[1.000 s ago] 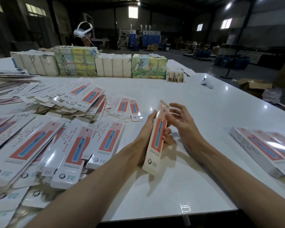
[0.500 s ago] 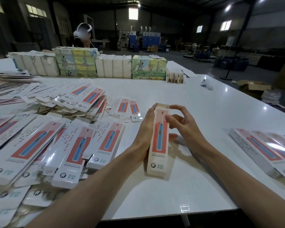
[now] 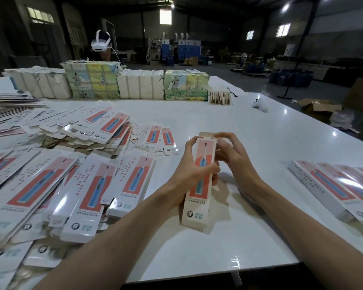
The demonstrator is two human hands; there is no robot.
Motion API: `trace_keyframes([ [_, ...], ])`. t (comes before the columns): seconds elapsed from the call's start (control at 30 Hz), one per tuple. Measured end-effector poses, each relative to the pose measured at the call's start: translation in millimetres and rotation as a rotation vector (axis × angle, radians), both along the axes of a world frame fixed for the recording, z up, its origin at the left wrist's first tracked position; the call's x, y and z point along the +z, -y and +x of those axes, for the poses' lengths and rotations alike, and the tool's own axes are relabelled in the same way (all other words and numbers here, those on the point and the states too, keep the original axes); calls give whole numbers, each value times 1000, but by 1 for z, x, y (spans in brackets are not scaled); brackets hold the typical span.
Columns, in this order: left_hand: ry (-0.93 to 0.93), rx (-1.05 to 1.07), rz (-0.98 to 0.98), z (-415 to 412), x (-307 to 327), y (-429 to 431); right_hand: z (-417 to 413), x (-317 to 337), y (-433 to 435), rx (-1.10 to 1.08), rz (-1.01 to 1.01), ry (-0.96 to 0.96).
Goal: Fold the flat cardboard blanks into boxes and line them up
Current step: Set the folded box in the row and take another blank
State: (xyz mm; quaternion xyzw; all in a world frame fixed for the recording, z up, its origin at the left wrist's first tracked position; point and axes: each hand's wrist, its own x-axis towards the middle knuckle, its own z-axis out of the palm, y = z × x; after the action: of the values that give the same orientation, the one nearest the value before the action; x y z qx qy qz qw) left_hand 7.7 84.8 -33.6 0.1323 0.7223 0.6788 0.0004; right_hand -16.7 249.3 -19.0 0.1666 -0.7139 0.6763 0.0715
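Grip has changed since half a second back: the left hand (image 3: 190,172), which lay flat along the box's side, now wraps round the box (image 3: 200,185), thumb laid across the printed front, fingers behind; the right hand (image 3: 231,158) has gone up to the far end, and its curled fingers (image 3: 222,135) and thumb pinch the tuck flap (image 3: 205,134) there; the box itself has swung round so its orange-and-blue face looks up at us. Where is it? Middle of the surface (image 3: 228,114), held tilted, near end lower and pointing at the near edge, far end raised; whether the near end touches the surface, I can't tell. Off to the left, a big sprawling heap of flat blanks (image 3: 96,185), overlapping every which way, running from the near-left corner back towards the middle; a few stray blanks (image 3: 159,138) lie at the heap's far-right fringe, just left of the hands. Over on the right, finished boxes (image 3: 331,185) lie side by side, touching, in a row near the right edge. Far across the surface, wrapped bundles (image 3: 139,86) stand in a line, white ones alternating with illustrated green-and-yellow ones; a white controller (image 3: 259,104) lies alone to their right; behind the bundles, a person (image 3: 102,45) wearing a white headset.
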Motion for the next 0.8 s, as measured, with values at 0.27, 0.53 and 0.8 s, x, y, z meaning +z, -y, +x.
trace_keyframes([
  [0.27, 55, -85, -18, 8, 1, -7, -6, 6, -12, -33, -2, -56],
  [0.53, 66, -72, -82, 8, 3, -5, -1, 14, -10, 15, -122, 39],
  [0.8, 38, -65, -127, 10, 1, -6, -6, 11, -13, -49, -141, 123],
])
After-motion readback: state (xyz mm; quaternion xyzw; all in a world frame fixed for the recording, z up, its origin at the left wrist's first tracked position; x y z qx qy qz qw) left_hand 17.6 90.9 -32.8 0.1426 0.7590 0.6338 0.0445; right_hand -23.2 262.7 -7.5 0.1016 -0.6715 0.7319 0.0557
